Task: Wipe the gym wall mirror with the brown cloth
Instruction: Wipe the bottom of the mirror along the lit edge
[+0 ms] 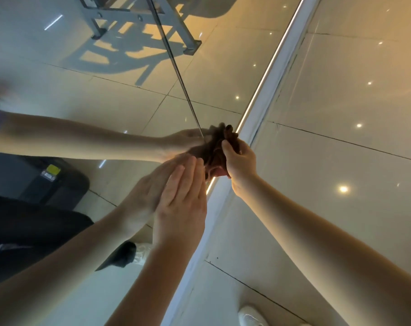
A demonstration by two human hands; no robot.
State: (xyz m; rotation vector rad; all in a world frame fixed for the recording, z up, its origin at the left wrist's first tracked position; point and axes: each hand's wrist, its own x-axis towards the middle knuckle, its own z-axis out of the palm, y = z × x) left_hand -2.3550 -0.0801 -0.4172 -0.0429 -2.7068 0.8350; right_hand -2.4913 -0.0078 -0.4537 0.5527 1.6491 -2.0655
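The cloth (215, 152) sits bunched against the mirror (94, 95) at its lower edge, where a panel seam (176, 64) meets the lit strip (265, 74). The right hand (241, 161), at 3 o'clock of it, grips it with curled fingers. The left hand (183, 196), at 7 o'clock, lies flat with fingers straight, seemingly on the glass. That palm will likely leave prints; the wadded cloth may streak or snag the seam.

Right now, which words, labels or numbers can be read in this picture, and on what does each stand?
No text can be read.
Yellow sticker on the dark object reflected in the mirror: blurred, unreadable.
White label beside it: too small to read.
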